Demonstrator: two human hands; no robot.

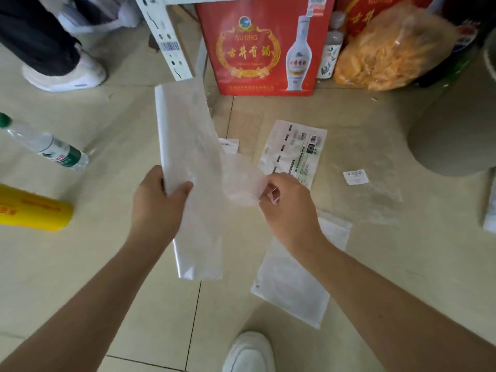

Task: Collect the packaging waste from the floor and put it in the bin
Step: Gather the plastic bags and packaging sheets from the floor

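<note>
My left hand point(158, 200) grips a long clear plastic bag point(185, 135) at its middle, held above the floor. My right hand point(284, 208) pinches a smaller crumpled clear wrapper point(241, 181) that touches the long bag. On the tiles lie a printed label bag point(298, 149), a frosted zip bag point(292, 280), a clear bag with a small white sticker point(355, 177) and a small white piece point(229, 146). A grey round bin point(456, 124) stands at the right edge.
A red liquor box point(257, 49) and an orange filled bag point(383, 52) stand at the back. A water bottle point(45, 146) and a yellow container point(32, 208) lie at the left. Another person's feet point(64, 71) are at top left. My white shoe point(249, 353) is at the bottom.
</note>
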